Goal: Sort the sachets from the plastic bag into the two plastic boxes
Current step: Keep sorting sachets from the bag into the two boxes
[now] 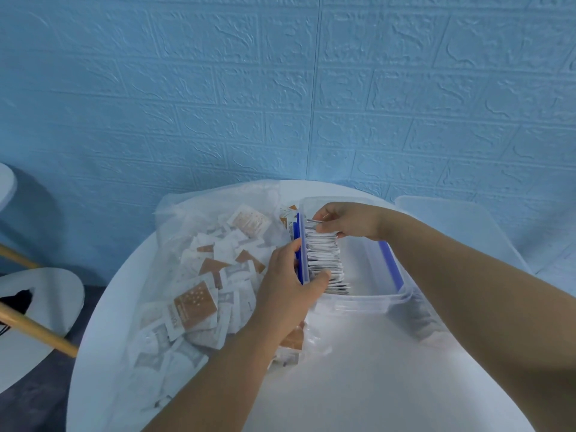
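Observation:
A clear plastic bag [174,219] lies open on the left of the round table, full of several white and brown sachets [193,304]. To its right stands a clear plastic box [358,302] with blue clips. A row of white sachets [324,260] stands on edge along the box's left wall. My left hand [290,285] grips the box's left edge at the blue clip, thumb against the near end of the row. My right hand [349,222] reaches over the box and pinches the sachets at the far end of the row. I see only one box.
The round white table [358,385] stands against a blue brick-pattern wall. A white chair [461,222] is behind the box at the right. Another white chair with wooden legs [37,310] is at the left, below table level.

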